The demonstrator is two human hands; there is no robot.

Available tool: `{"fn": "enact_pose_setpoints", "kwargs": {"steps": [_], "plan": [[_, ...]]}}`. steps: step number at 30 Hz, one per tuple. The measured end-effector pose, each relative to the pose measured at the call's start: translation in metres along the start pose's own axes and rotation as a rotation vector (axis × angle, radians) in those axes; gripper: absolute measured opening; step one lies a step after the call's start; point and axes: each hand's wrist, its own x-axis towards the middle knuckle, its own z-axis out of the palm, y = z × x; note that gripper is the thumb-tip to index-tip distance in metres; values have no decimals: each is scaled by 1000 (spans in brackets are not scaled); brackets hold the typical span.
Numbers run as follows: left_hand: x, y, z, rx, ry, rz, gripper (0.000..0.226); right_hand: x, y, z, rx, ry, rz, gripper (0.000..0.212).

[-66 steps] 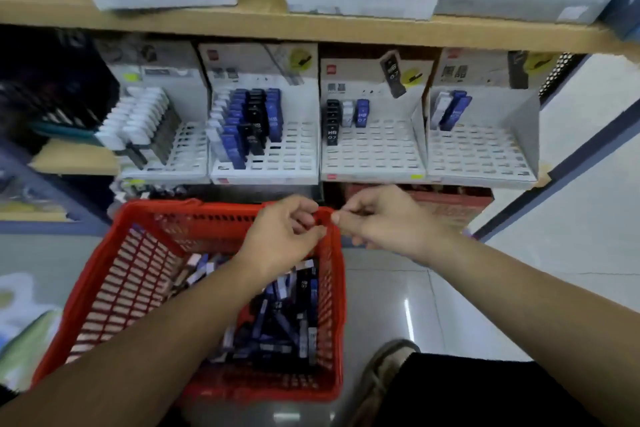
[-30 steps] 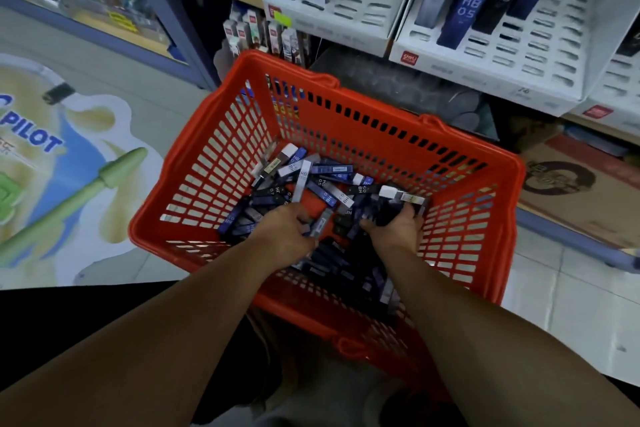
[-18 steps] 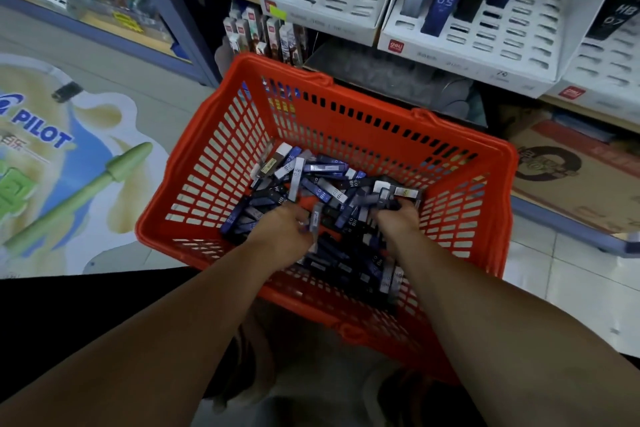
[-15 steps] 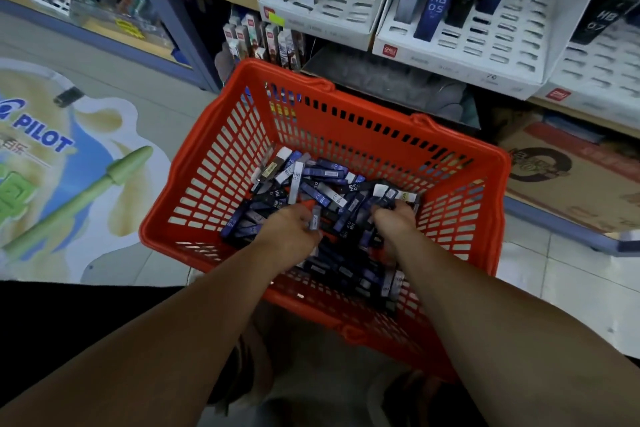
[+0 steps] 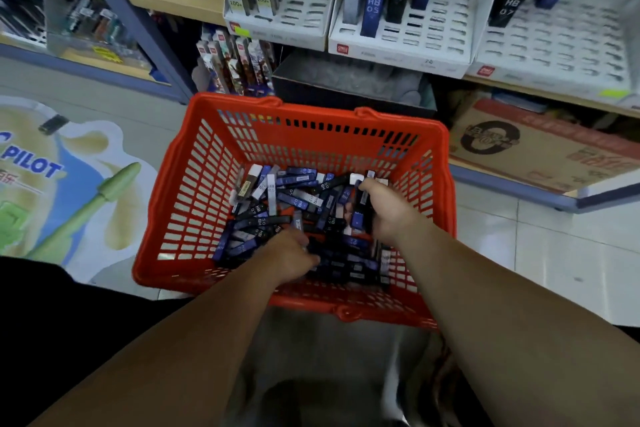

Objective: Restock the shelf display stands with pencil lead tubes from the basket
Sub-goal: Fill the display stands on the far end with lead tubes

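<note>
A red plastic basket [image 5: 194,191] sits on the floor below the shelf, with a heap of blue, black and white pencil lead tubes [image 5: 294,198] in it. My right hand [image 5: 388,215] is inside at the right, raised a little and closed around a bundle of several tubes [image 5: 362,208]. My left hand [image 5: 291,255] is pressed palm-down into the heap at the near side; its fingers are buried, so any grip is hidden. White slotted display stands [image 5: 433,35] on the shelf above hold a few upright HB 0.5 and 0.7 tubes.
A cardboard box [image 5: 540,146] lies under the shelf at right. A dark open box [image 5: 349,80] and packs of pens [image 5: 235,62] stand behind the basket. A blue shelf post [image 5: 138,24] rises at left, beside a floor sticker [image 5: 52,177].
My right hand has lifted out of the heap with a bundle of tubes in it. My left hand has dug deeper and nearer. The camera has tilted up slightly.
</note>
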Motion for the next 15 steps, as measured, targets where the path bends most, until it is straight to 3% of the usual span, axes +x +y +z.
{"fn": "enact_pose_setpoints", "kwargs": {"steps": [7, 10, 15], "plan": [[-11, -21, 24, 83, -42, -10, 57, 1, 8, 11, 67, -17, 80, 30], [-10, -19, 24, 177, -100, -6, 43, -1, 11, 3, 67, -32, 71, 25], [2, -9, 19, 245, -55, 76, 56, -30, 11, -4, -125, 38, -25, 19]]}}
